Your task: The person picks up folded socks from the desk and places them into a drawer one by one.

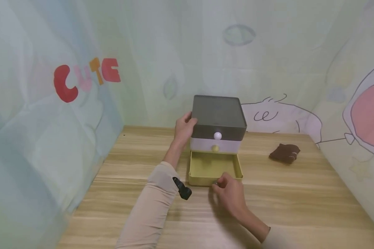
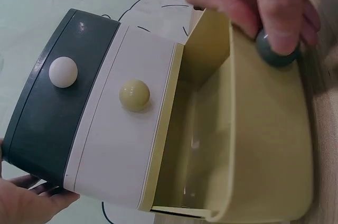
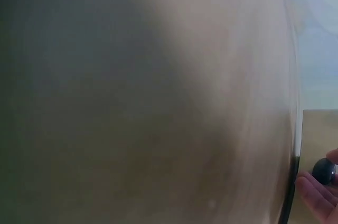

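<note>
A small three-tier drawer box (image 1: 219, 110) stands on the table, with a dark top tier, a white middle tier and a yellow bottom drawer (image 1: 201, 181). That bottom drawer is pulled well out; its inner floor shows. My left hand (image 1: 184, 128) rests against the box's left side at the dark tier, some fingers hidden. In front, my right hand (image 1: 232, 193) pinches the dark green drawer knob (image 2: 268, 54) between thumb and fingers. The white knob (image 2: 63, 72) and the yellow knob (image 2: 134, 95) sit on the upper tiers, which are closed.
A crumpled dark brown packet (image 1: 285, 153) lies on the wooden table (image 1: 137, 166), right of the box. A printed cloth backdrop (image 1: 162, 52) hangs behind and at both sides. A black strap piece (image 1: 182, 188) sticks out from the left sleeve. Something blurred fills most of the right wrist view.
</note>
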The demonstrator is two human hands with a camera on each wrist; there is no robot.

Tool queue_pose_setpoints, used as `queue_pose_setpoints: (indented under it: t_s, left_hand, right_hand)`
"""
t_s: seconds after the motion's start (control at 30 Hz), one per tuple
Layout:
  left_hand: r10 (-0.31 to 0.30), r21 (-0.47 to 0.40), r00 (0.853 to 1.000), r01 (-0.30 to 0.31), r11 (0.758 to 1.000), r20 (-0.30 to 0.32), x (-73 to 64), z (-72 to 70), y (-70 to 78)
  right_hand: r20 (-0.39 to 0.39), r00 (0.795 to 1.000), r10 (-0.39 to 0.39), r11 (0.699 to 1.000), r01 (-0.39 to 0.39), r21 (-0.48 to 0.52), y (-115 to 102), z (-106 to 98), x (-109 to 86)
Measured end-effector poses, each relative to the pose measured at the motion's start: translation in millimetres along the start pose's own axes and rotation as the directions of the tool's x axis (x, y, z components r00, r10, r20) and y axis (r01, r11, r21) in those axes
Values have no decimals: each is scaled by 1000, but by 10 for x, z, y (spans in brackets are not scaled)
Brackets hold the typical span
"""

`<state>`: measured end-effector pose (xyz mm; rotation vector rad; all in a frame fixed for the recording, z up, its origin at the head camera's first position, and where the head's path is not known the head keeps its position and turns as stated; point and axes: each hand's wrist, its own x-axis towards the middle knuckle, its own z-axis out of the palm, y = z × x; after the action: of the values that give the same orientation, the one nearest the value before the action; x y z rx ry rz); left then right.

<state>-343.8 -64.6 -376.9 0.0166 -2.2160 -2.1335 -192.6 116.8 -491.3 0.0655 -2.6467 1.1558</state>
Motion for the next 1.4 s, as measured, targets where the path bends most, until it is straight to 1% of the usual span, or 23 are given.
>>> queue_pose_setpoints:
  t_s: [0.1, 0.27, 0.4, 0.5, 0.57, 0.63, 0.67, 0.73, 0.8, 0.87, 0.93, 0.97, 1.0, 1.03, 1.1, 1.17, 1.2, 1.23, 1.27, 1.33, 1.4]
  left_hand:
    - [-6, 12, 1000, 6, 1000, 6, -1, -1, -5]
    - [-12, 21, 1000, 12, 1000, 7, -2, -8, -10]
    - [-7, 16, 1000, 7, 1000, 7, -3, -6, -14]
    - [-5, 14, 1000, 5, 1000, 3, -3, -4, -34]
    - [-9, 19, 1000, 9, 1000, 11, -3, 8, -46]
    - [-12, 21, 1000, 12, 1000, 24, -2, 24, -50]
    - [-17, 22, 999, 17, 1000, 30, -1, 30, -53]
    - [-22, 19, 999, 22, 1000, 36, 4, 36, -47]
    - [-19, 12, 999, 19, 1000, 30, 11, 26, -34]
    - [-15, 13, 1000, 15, 1000, 20, 17, -2, -27]
    - [-10, 20, 1000, 10, 1000, 5, 18, -42, -13]
    - [-11, 24, 1000, 11, 1000, -2, 20, -63, -8]
    - [-12, 30, 1000, 12, 999, -6, 20, -84, -8]
    - [-17, 39, 1000, 17, 999, -11, 19, -100, -8]
    - [-19, 53, 1000, 20, 998, -11, 14, -111, -12]
    - [-15, 62, 1000, 15, 998, -8, 6, -92, -18]
    - [-14, 66, 1000, 14, 998, -4, 3, -78, -21]
    - [-11, 65, 1000, 11, 998, 1, -2, -63, -22]
    - [-5, 62, 1000, 5, 998, 3, -6, -48, -22]
    - [3, 52, 1000, -3, 999, 2, -5, -24, -24]
    - [9, 45, 1000, -9, 999, 6, 0, -11, -27]
  right_hand:
    - [23, 1000, -10, 999, 11, -42, -32, -33, -99]
    - [22, 999, -50, 997, 51, -66, -63, -65, -225]
    - [57, 997, -55, 997, 58, -57, -52, -72, -293]
    - [99, 993, -67, 997, 70, -27, 1, -90, -305]
    - [134, 990, -36, 999, 36, 5, 41, -180, -284]
    - [177, 984, 35, 996, -49, 78, 81, -363, -214]
    - [199, 977, 83, 986, -110, 126, 102, -490, -159]
    - [216, 963, 163, 954, -210, 213, 180, -795, 11]
    - [210, 955, 211, 895, -275, 351, 321, -1115, 246]
    - [209, 953, 219, 824, -295, 484, 547, -1408, 507]
    - [228, 945, 234, 735, -325, 596, 818, -1649, 755]
    - [244, 939, 244, 688, -345, 639, 957, -1743, 865]
    - [256, 930, 263, 653, -367, 663, 1094, -1820, 957]
    - [270, 922, 278, 629, -387, 674, 1225, -1886, 1032]
    - [263, 905, 334, 620, -421, 662, 1451, -1971, 1131]
    - [228, 895, 384, 638, -436, 635, 1620, -2001, 1182]
    - [196, 891, 409, 677, -440, 590, 1679, -1998, 1199]
    - [166, 884, 436, 710, -452, 540, 1730, -1987, 1217]
    - [139, 878, 458, 735, -461, 497, 1770, -1970, 1232]
    - [97, 861, 500, 755, -488, 437, 1822, -1924, 1270]
    - [73, 838, 541, 749, -519, 412, 1852, -1879, 1311]
